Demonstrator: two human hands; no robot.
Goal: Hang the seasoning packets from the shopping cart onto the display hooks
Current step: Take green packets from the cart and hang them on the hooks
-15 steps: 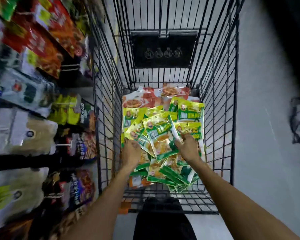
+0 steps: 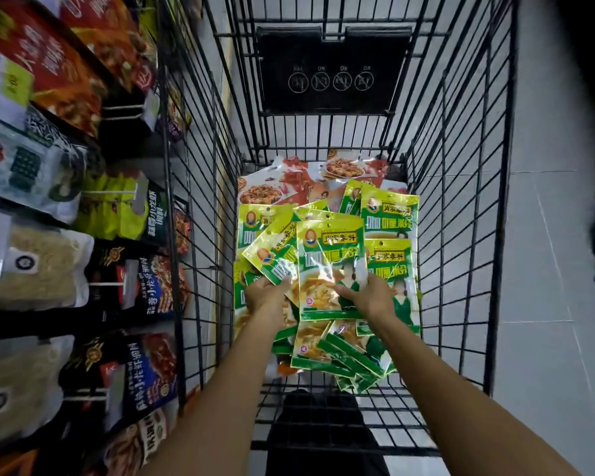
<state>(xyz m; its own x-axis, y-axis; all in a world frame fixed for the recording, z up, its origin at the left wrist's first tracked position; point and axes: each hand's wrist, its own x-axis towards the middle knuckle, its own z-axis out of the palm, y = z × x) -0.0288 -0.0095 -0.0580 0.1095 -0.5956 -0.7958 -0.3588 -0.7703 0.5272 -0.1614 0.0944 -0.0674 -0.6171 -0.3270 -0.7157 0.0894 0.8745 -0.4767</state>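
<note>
Seasoning packets [image 2: 389, 255], green and yellow, lie in a loose overlapping heap on the wire floor of the shopping cart [image 2: 461, 201], toward its near end. From the head view we look straight down into the basket with both our bare forearms reaching in.

Our right hand [image 2: 368, 297] grips one upright packet [image 2: 330, 255] by its lower right edge. The thumb [image 2: 342, 290] lies across the printed front and the other fingers are tucked behind the packet, out of sight. This packet stands raised above the heap, with its hang hole at the top.

Our left hand [image 2: 265, 295] holds a tilted packet [image 2: 272, 252] by its lower corner, fingers curled round that edge (the fingertips themselves are hidden under the foil). It leans to the left, partly behind the upright one, and the two packets touch.

Red packets [image 2: 289, 180] with pictures of dishes lie flat beyond the green heap, against the far end of the basket. A black placard [image 2: 330, 70] hangs on the far wall of the cart above them.

To our left, display hooks [image 2: 107, 285] stick out from the shelving, carrying hanging bags [image 2: 152, 283] of other goods. A tiled floor [image 2: 547, 269] shows on the right.
</note>
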